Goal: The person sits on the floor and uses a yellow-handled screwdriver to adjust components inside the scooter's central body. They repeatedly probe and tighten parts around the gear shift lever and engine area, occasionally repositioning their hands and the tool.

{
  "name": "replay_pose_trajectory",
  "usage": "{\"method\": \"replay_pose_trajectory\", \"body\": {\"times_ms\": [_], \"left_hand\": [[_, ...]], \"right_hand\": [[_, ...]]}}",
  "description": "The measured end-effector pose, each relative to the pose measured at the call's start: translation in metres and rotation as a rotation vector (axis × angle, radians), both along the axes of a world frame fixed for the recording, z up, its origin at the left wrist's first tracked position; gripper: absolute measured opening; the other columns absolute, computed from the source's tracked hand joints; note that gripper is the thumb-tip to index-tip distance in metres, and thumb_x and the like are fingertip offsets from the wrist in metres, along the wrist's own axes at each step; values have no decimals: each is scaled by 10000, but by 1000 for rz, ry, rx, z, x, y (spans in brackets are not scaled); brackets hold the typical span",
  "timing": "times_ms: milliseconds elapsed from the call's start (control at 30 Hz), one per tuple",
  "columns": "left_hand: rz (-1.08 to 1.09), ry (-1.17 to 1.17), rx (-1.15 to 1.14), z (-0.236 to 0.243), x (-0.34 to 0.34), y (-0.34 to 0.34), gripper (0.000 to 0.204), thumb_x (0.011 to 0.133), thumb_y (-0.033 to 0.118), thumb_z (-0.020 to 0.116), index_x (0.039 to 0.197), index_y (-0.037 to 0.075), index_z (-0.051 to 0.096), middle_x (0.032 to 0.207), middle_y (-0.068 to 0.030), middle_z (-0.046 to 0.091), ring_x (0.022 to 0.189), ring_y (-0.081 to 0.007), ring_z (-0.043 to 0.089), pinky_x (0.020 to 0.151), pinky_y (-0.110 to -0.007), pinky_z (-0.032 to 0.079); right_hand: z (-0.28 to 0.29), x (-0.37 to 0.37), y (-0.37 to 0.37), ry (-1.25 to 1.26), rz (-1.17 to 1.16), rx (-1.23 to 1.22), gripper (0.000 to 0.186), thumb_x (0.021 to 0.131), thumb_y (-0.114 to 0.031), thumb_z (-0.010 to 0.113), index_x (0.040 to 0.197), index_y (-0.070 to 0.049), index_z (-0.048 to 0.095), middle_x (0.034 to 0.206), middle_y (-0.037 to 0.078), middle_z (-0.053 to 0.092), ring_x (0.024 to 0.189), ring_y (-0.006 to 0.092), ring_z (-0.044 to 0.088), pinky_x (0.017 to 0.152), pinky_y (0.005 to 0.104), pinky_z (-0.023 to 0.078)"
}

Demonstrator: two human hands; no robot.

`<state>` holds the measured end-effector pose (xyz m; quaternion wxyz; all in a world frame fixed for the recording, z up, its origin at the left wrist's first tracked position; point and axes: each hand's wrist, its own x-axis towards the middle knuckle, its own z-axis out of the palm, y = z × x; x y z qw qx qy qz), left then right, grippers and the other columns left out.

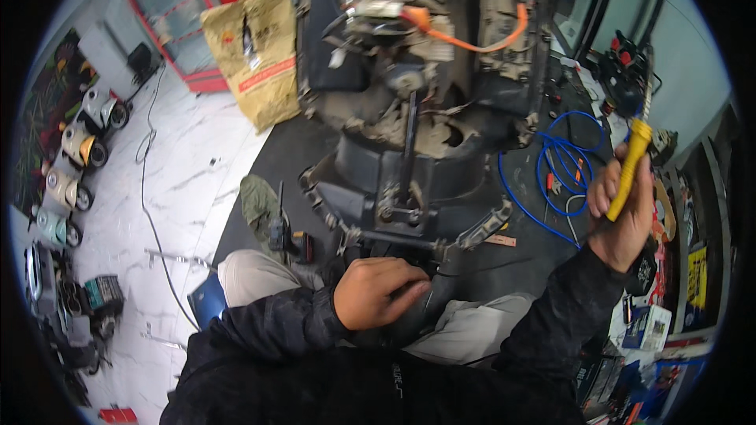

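Note:
My right hand (pixel 622 212), raised at the right, is closed round the yellow handle of what looks like a soldering iron (pixel 630 169). Its metal shaft points up and away. A thin dark cord (pixel 512 266) runs from near that hand toward my left hand (pixel 382 293). The left hand is curled in front of my body, over a dark part; whatever its fingers hold is hidden. Ahead stands an opened, dusty black vehicle body (pixel 370 169) with exposed wiring. An orange cable (pixel 480 47) loops across its upper part.
A coiled blue hose (pixel 543 169) lies on the dark mat right of the vehicle. A yellow sack (pixel 260 55) stands at the far left. Near my left knee are a handheld radio (pixel 279 228) and a green cloth (pixel 258 203). Small scooters (pixel 71 189) line the left side.

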<state>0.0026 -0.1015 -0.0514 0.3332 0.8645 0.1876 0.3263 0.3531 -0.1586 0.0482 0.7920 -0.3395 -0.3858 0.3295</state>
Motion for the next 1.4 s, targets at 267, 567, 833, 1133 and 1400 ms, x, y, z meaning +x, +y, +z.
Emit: {"method": "replay_pose_trajectory", "body": {"times_ms": [267, 567, 833, 1133, 1400], "left_hand": [[-1, -238, -83, 0, -37, -35, 379, 979, 220, 817, 1264, 2, 696, 1217, -184, 708, 1117, -373, 681, 951, -428, 550], [47, -392, -399, -25, -62, -57, 367, 1014, 296, 772, 1212, -5, 706, 1117, -146, 700, 1045, -315, 698, 915, -391, 544], [260, -463, -469, -56, -104, -60, 293, 996, 266, 810, 1095, -2, 745, 1063, -133, 719, 988, -278, 717, 893, -392, 558], [822, -522, -61, -52, -208, -96, 108, 1007, 134, 739, 1060, 41, 754, 1026, -119, 757, 967, -304, 727, 840, -417, 572], [1954, -106, -233, -194, -467, -191, 357, 1053, 309, 700, 1131, -35, 756, 899, -163, 792, 837, -264, 774, 786, -370, 587]], "right_hand": [[-28, -113, -25, -246, 257, -170, 718, 969, -587, 739, 1245, 64, 616, 986, 81, 592, 757, 140, 527, 608, 286, 416], [-47, -228, -5, -724, 495, -306, 381, 1033, -264, 760, 1181, 87, 756, 951, 52, 680, 833, 109, 605, 756, 259, 473], [-63, -279, 32, -900, 610, -253, 315, 1037, -202, 704, 1105, 105, 720, 934, 75, 648, 886, 126, 580, 799, 286, 474], [-78, -271, 55, -857, 653, -325, 516, 1149, -402, 592, 1311, 84, 656, 1109, 52, 662, 937, 96, 551, 850, 267, 442], [-105, -261, 46, -802, 633, -413, 486, 1172, -348, 558, 1365, 93, 631, 932, 40, 629, 843, 91, 556, 772, 247, 448]]}}
